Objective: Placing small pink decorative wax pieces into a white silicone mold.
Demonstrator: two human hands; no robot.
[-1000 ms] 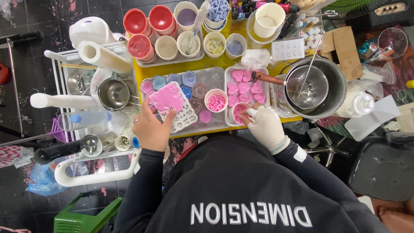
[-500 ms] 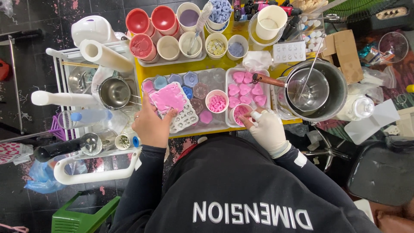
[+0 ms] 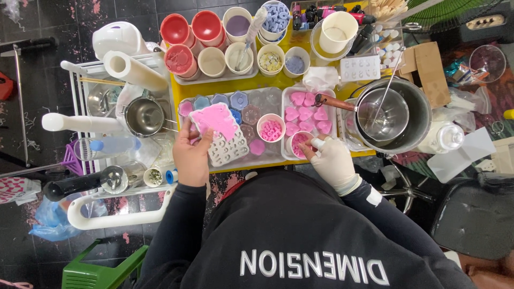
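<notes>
I see the white mould (image 3: pixel 227 144) with its pink top still on the clear tray (image 3: pixel 257 101), no change. The left hand (image 3: pixel 191 155) keeps gripping its edge. The gloved right hand (image 3: pixel 332 159) stays pinched at the small pink cup (image 3: pixel 297 143).

Below the white mould tray (image 3: pixel 225 140), the person's dark top hides the yellow table's (image 3: pixel 184 91) near edge, while the gloved right hand (image 3: pixel 333 160) covers part of a small pink-filled cup (image 3: pixel 297 143).
</notes>
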